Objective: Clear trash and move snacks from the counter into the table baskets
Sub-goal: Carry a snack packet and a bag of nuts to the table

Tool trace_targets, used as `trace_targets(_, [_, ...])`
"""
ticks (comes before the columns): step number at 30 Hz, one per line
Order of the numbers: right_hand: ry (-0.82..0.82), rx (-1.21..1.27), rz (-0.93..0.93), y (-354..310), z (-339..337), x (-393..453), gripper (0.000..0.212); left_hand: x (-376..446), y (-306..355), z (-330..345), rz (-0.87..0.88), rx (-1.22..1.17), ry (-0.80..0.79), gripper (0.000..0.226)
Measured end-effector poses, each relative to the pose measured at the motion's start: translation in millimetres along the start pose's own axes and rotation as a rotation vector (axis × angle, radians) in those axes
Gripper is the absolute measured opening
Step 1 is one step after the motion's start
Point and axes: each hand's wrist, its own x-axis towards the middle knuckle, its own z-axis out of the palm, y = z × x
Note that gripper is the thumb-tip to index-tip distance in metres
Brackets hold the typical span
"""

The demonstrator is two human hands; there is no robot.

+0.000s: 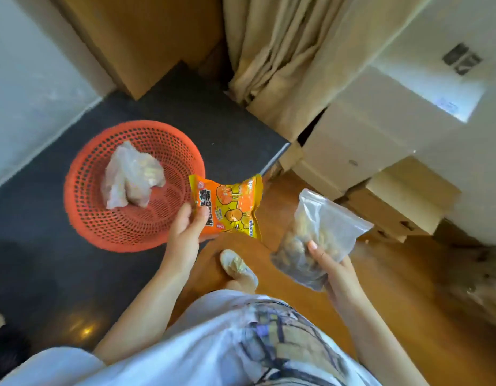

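An orange perforated basket [91, 174] sits on the dark table [35, 246]; a crumpled clear plastic bag [130, 175] with pale snacks lies inside it. My left hand [185, 227] grips an orange-yellow snack packet [233, 210] by its lower left edge, held just past the basket's right rim, over the table edge. My right hand [330, 263] holds a clear zip bag [316, 235] filled with brown and tan snacks, out over the wooden floor to the right of the table.
Beige curtains [283, 51] hang beyond the table's far corner. Stacked cardboard boxes [380, 168] stand on the wooden floor [394, 302] at the right. A white wall [27, 79] borders the table's left side. My shoe [238, 266] is below the packet.
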Motion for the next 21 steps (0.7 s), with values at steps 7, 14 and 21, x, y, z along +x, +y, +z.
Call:
trace_targets(7, [0.446, 0.417, -0.09, 94, -101, -170, 0.038, -109, -19, 100, -0.09, 0.154, -0.465, 0.005])
trace_targets(14, [0.825, 0.779, -0.23, 196, -137, -322, 0.033, -227, -47, 176, -0.103, 0.328, -0.97, 0.019])
trace_targets(21, [1.224, 1.063, -0.302, 270, -144, -415, 0.025, -336, -77, 254, -0.094, 0.513, -1.388, 0.058])
